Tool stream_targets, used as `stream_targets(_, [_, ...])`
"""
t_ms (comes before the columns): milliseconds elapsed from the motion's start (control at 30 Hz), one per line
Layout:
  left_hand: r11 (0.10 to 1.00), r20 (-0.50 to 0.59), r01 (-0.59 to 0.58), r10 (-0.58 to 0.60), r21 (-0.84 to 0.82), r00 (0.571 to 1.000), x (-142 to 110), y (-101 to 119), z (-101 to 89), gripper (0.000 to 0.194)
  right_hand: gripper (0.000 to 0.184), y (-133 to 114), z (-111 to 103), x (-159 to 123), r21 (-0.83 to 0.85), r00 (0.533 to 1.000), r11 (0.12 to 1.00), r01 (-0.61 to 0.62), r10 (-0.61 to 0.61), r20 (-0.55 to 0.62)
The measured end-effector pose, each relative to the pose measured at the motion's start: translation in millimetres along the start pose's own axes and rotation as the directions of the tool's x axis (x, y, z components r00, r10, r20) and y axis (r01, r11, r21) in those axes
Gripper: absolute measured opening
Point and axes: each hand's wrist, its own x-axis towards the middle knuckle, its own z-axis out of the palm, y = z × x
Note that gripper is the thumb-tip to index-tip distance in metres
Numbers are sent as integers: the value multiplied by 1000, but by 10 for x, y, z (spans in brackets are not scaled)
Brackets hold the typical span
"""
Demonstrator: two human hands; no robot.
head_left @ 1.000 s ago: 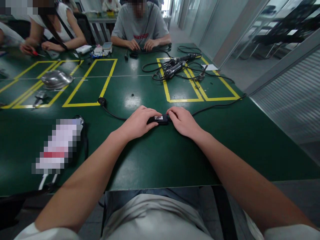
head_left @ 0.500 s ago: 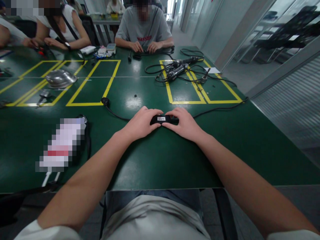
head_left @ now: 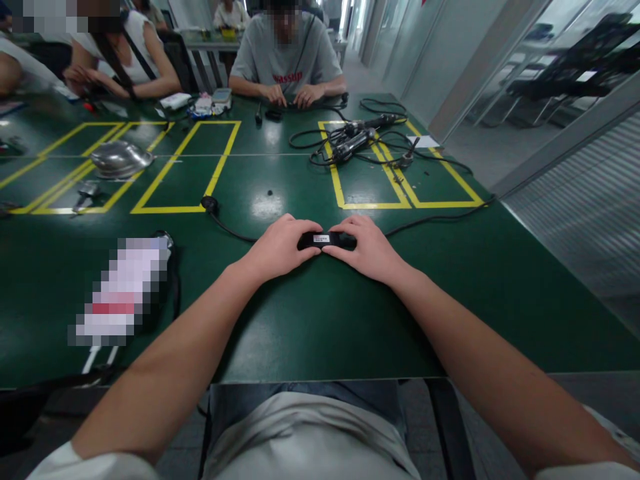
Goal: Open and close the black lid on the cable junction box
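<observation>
My left hand (head_left: pixel 277 245) and my right hand (head_left: pixel 371 248) pinch a small black in-line cord box (head_left: pixel 321 239) from both ends, thumbs at the near side and fingers at the far side. A white printed label faces up on the box; its text is too small to read. From the left hand a black cord (head_left: pixel 231 230) runs to a round black plug (head_left: pixel 210 205) lying on the green table (head_left: pixel 330 320). Another black cord (head_left: pixel 440 217) leads away from the right hand to the table's right edge. Fingers hide both ends of the box.
A blurred-out phone-like device (head_left: pixel 123 287) lies left of my forearm. Farther off are a shiny metal shell (head_left: pixel 121 159), a metal part (head_left: pixel 87 193) and tangled black cords with dark cylindrical tools (head_left: pixel 357 141) across yellow tape. Co-workers sit at the far side, one handling small black parts.
The cord box has tipped slightly in my fingers, so its label looks narrower. My hands stay almost in place. At the far left, a co-worker's hands have lifted.
</observation>
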Motion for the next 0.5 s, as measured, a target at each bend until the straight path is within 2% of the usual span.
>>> stream_targets(333, [1000, 7, 6, -6, -17, 1000, 9, 21, -10, 39, 35, 11, 3, -8, 7, 1000, 1000, -4, 4, -9])
stream_targets(500, [991, -12, 19, -21, -134, 1000, 2, -15, 16, 38, 35, 0, 14, -6, 17, 1000, 1000, 8, -8, -1])
